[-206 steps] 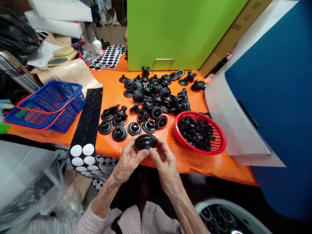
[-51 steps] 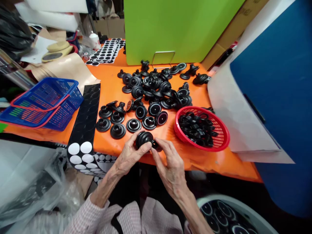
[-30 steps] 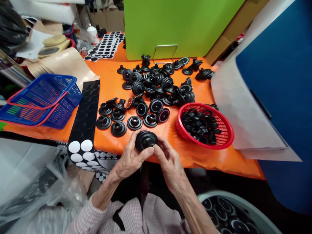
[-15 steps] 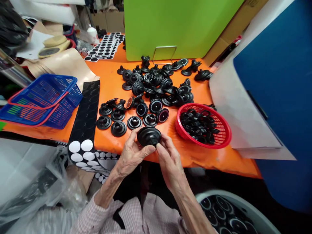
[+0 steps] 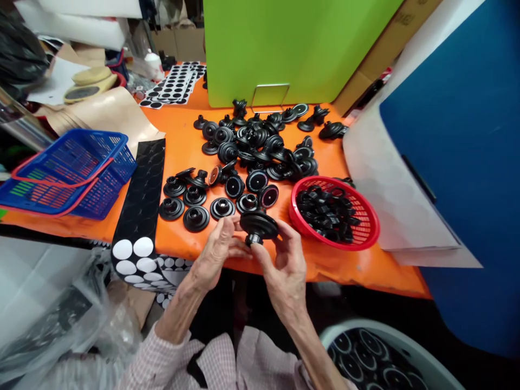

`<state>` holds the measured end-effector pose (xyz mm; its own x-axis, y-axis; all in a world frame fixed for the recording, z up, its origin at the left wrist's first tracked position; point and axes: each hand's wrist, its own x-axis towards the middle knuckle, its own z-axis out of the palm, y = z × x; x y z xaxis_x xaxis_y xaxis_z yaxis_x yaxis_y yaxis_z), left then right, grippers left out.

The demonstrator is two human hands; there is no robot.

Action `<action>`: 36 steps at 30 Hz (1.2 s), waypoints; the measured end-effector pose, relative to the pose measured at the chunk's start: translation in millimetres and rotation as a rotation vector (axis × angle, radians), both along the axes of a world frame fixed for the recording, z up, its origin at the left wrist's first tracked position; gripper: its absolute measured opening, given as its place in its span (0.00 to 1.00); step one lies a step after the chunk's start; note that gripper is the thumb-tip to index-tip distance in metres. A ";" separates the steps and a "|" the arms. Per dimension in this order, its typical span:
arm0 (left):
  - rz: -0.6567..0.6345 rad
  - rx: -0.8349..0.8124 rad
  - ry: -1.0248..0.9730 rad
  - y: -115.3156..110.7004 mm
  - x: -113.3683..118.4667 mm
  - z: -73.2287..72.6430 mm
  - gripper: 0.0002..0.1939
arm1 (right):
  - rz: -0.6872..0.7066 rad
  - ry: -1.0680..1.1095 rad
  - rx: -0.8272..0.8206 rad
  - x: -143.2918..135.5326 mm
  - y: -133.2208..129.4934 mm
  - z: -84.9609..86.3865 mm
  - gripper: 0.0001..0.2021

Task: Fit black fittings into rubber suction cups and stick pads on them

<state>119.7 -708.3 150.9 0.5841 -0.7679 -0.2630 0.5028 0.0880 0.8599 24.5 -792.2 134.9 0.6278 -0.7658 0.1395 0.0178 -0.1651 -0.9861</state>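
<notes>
A round black part (image 5: 259,225) with a ribbed disc and a short neck is held over the front edge of the orange table. My right hand (image 5: 286,265) grips it by the disc's right side, thumb near the neck. At its left is my left hand (image 5: 215,252), fingers bent and close to the neck; whether they touch it is unclear. Just behind, several similar black parts (image 5: 196,218) stand on the table, with a larger heap (image 5: 260,141) of them further back. A red basket (image 5: 376,227) of small black rings is to the right.
A blue basket (image 5: 97,203) with red handles sits at the left, beside a black strip (image 5: 140,189) with white circles. A green board (image 5: 300,49) stands at the back. Below right is a pale tub (image 5: 430,352) of black discs.
The black part has tilted, its neck now pointing down and left, and moved slightly right. My left fingers have loosened from its disc, while my right hand has taken hold of the disc's side.
</notes>
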 end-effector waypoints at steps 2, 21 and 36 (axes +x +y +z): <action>-0.021 -0.062 0.137 -3.4 2.1 3.0 0.29 | -0.005 0.009 -0.187 -2.4 0.9 -1.8 0.25; 0.040 -0.133 0.189 11.0 -11.6 -11.1 0.20 | 0.030 0.219 -0.180 1.2 1.6 0.8 0.18; 0.140 -0.033 -0.015 5.8 -14.8 -25.7 0.23 | -0.015 0.119 0.166 11.3 3.3 -23.2 0.18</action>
<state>104.9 -702.5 125.2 0.6902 -0.6865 -0.2289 0.4703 0.1851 0.8629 35.8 -788.9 111.7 0.6204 -0.7817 -0.0645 -0.1022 0.0009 -0.9948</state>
